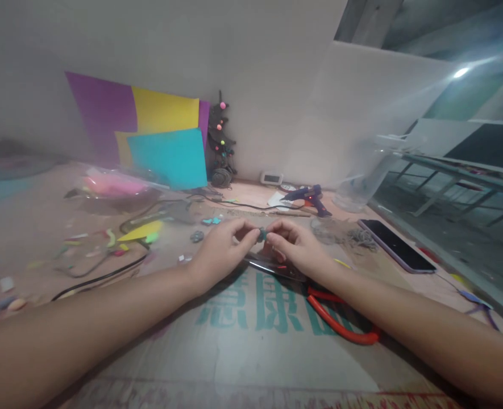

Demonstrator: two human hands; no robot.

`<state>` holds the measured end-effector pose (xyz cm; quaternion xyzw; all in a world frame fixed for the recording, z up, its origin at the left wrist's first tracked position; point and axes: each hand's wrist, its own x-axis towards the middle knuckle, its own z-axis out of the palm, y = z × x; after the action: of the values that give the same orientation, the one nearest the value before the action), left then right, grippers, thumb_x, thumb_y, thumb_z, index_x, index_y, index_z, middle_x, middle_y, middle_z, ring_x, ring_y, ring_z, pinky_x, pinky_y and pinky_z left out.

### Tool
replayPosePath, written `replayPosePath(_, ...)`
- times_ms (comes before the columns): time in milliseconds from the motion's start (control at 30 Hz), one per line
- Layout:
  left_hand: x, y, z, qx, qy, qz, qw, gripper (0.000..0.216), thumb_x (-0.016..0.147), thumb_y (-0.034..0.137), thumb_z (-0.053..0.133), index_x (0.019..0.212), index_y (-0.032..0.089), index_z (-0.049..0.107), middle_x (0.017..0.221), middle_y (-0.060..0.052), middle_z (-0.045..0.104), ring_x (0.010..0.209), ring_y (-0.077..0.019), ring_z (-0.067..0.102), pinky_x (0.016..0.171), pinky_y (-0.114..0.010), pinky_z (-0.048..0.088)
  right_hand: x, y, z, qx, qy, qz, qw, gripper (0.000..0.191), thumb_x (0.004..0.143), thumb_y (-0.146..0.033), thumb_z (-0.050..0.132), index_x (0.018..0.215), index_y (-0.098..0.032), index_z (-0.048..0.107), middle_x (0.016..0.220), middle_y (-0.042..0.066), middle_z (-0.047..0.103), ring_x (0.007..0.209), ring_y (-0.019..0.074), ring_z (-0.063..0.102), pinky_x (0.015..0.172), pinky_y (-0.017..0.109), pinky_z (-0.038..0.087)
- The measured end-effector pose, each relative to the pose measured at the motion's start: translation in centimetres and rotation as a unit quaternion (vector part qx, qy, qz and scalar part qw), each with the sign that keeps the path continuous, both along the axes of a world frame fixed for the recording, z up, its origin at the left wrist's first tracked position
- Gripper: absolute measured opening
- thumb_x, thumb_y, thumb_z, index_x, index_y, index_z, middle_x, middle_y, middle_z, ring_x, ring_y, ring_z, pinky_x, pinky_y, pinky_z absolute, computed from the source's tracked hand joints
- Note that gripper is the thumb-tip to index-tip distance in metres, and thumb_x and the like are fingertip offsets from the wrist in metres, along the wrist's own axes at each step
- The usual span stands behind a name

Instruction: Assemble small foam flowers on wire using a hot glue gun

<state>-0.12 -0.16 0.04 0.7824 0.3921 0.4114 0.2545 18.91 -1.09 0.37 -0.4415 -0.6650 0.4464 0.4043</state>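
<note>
A small dark teal piece (262, 233), too small to name, is pinched between the fingertips of my left hand (223, 250) and my right hand (300, 247). Both hands are closed and meet above a cardboard sheet (242, 358) with green printed characters. Under my right hand and forearm lies a pair of scissors (340, 334) with red handles, its blades pointing left. Left of my fingers sit a small grey-green piece (197, 236) and some turquoise bits (212, 220).
At the back stand coloured sheets (168, 159), a small decorated tree (221, 147), a small white clock-like device (271, 178) and a glue gun (308, 197). To the right are a phone (396, 245), grey twine (362, 238) and a clear container (362, 179). Blurred scraps (142, 232) lie left.
</note>
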Motion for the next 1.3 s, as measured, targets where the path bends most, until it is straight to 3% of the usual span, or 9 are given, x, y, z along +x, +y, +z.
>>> replayPosePath(300, 0.0, 0.4, -0.5, -0.01, -0.006, -0.044, 0.999, 0.024, 0.095, 0.033, 0.05, 0.088, 0.019, 0.069, 0.087, -0.002, 0.073, 0.084, -0.0176, 0.065, 0.077, -0.027, 0.047, 0.0, 0.6, -0.6, -0.002, 0.019, 0.001, 1.0, 0.033, 0.082, -0.049, 0.065, 0.088, -0.019, 0.053, 0.063, -0.003, 0.064, 0.044, 0.0071, 0.047, 0.044, 0.021, 0.036)
replayPosePath(433, 0.0, 0.6, -0.8, -0.022, -0.018, -0.028, 0.999, 0.021, 0.092, 0.031, 0.054, 0.097, 0.021, 0.071, 0.096, -0.002, 0.075, 0.091, -0.0196, 0.066, 0.084, -0.03, 0.049, 0.0, 0.7, -0.6, 0.007, 0.016, -0.005, 1.0, 0.034, 0.081, -0.05, 0.066, 0.086, -0.019, 0.053, 0.061, -0.003, 0.063, 0.044, 0.0077, 0.047, 0.043, 0.021, 0.036)
replayPosePath(833, 0.2, 1.0, -1.1, -0.041, -0.019, -0.016, 0.999, 0.019, 0.089, 0.032, 0.058, 0.095, 0.02, 0.071, 0.093, -0.003, 0.074, 0.086, -0.0195, 0.067, 0.078, -0.03, 0.051, 0.2, 1.0, -0.8, 0.017, 0.012, -0.005, 1.0, 0.032, 0.083, -0.05, 0.064, 0.088, -0.019, 0.057, 0.062, -0.003, 0.063, 0.045, 0.0083, 0.048, 0.045, 0.022, 0.038)
replayPosePath(1100, 0.1, 0.5, -0.4, -0.055, -0.027, -0.048, 0.997, 0.018, 0.089, 0.031, 0.058, 0.094, 0.018, 0.07, 0.088, -0.002, 0.075, 0.081, -0.0175, 0.068, 0.078, -0.028, 0.051, 0.0, 0.5, -0.3, 0.018, 0.02, 0.002, 1.0, 0.034, 0.082, -0.05, 0.065, 0.086, -0.019, 0.054, 0.062, -0.003, 0.062, 0.046, 0.0077, 0.049, 0.046, 0.022, 0.039)
replayPosePath(1300, 0.0, 0.3, -0.2, -0.049, -0.033, -0.043, 0.997, 0.028, 0.094, 0.038, 0.051, 0.095, 0.018, 0.07, 0.09, -0.003, 0.074, 0.084, -0.0177, 0.068, 0.076, -0.027, 0.051, 0.0, 0.4, -0.2, 0.028, 0.01, -0.003, 1.0, 0.033, 0.082, -0.049, 0.064, 0.085, -0.019, 0.054, 0.061, -0.003, 0.062, 0.046, 0.0083, 0.048, 0.046, 0.022, 0.039)
